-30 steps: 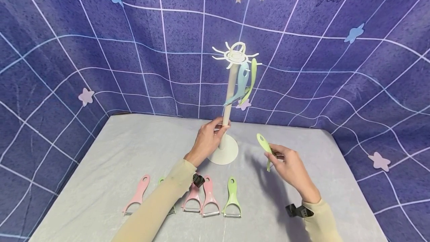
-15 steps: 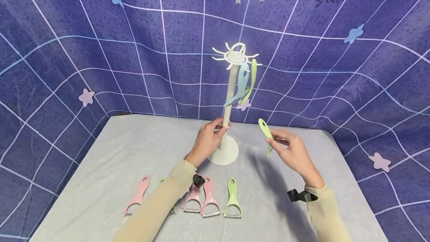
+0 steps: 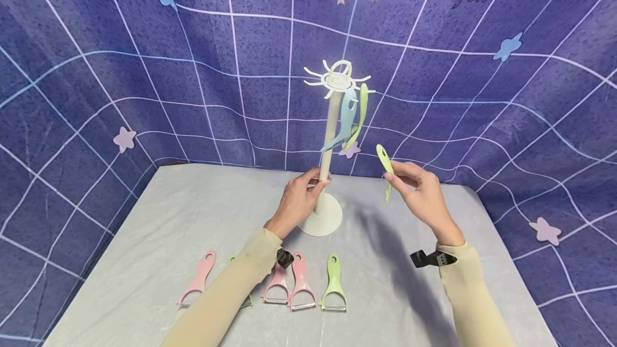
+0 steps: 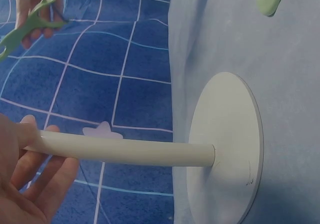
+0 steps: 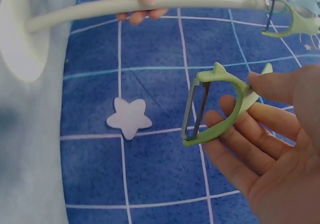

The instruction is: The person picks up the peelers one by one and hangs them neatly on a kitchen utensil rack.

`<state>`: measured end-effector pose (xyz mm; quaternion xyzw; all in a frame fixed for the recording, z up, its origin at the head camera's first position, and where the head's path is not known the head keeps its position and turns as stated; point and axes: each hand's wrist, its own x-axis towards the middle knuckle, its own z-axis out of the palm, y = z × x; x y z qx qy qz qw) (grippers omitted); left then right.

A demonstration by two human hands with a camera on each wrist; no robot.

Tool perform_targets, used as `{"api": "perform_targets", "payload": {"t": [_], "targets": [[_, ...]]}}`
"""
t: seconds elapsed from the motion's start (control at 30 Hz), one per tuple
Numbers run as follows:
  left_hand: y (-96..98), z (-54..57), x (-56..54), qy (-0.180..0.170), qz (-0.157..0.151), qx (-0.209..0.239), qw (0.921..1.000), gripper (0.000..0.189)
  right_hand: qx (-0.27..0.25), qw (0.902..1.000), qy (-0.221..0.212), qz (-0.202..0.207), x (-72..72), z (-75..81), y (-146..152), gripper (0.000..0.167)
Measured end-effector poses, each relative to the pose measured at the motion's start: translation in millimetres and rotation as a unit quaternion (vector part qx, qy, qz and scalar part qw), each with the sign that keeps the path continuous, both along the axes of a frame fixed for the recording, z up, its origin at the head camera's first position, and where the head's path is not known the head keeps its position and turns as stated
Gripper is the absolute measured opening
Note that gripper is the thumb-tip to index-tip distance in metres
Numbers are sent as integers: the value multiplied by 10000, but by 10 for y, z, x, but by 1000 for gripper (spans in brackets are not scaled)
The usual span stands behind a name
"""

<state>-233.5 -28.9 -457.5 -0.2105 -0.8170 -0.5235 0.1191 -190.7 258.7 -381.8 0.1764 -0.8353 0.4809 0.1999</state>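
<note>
My left hand (image 3: 298,200) grips the pole of a cream-coloured hook stand (image 3: 331,127) low down, just above its round base (image 4: 227,149). To the right of the stand, my right hand (image 3: 420,193) pinches a green Y-shaped peeler (image 3: 385,162) by its handle, with the holed end pointing up. In the right wrist view the peeler's metal blade (image 5: 195,109) faces away from the palm. From the stand's ring of white hooks hang a blue peeler (image 3: 348,114) and another green peeler (image 3: 362,111), both on the right side.
Along the front of the grey-covered table (image 3: 144,218) lie pink peelers (image 3: 300,283) and a green peeler (image 3: 333,283). My left sleeve partly covers another green peeler (image 3: 232,257). A purple gridded cloth (image 3: 217,95) stands behind the table.
My right hand has risen steadily with the green peeler, from near the table up toward the level of the hanging peelers' lower ends. The left hand and the stand stay in place.
</note>
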Motion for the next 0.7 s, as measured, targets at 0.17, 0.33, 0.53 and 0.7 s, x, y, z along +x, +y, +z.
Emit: {"api": "perform_targets", "payload": {"t": [0.17, 0.33, 0.53, 0.7], "targets": [[-2, 0, 2, -5, -23, 8, 10000, 15, -295, 9995, -87, 121, -94, 61, -18, 28], [-1, 5, 7, -6, -27, 30, 10000, 15, -633, 9974, -202, 292, -172, 143, -42, 29], [-2, 11, 12, 18, -12, 17, 10000, 15, -746, 9962, -178, 416, -272, 275, -73, 31], [-6, 15, 18, 15, 14, -2, 10000, 16, -894, 9947, -34, 513, -346, 425, -127, 31]]}}
